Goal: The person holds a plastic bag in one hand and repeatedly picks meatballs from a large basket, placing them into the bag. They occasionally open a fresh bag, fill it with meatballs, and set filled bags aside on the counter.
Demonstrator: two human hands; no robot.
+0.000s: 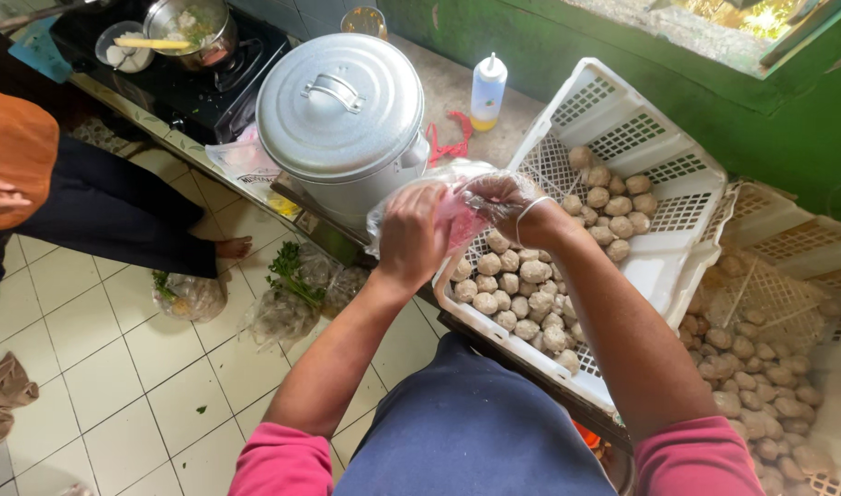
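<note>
Together, the left hand [411, 234] and right hand [503, 197] are pinching a clear plastic bag [439, 197] by its top, each grip pressed together on the film, holding it just above the near end of the white crate [664, 276] of meatballs [521, 285], beside the lidded pot [342, 119].

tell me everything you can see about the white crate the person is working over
The white plastic crate has lattice walls and a solid floor. It sits tilted on the counter edge beside the lidded metal pot, holding many pale round balls piled toward its lower end. Both hands, left hand and right hand, hold a clear plastic bag above it.
</note>
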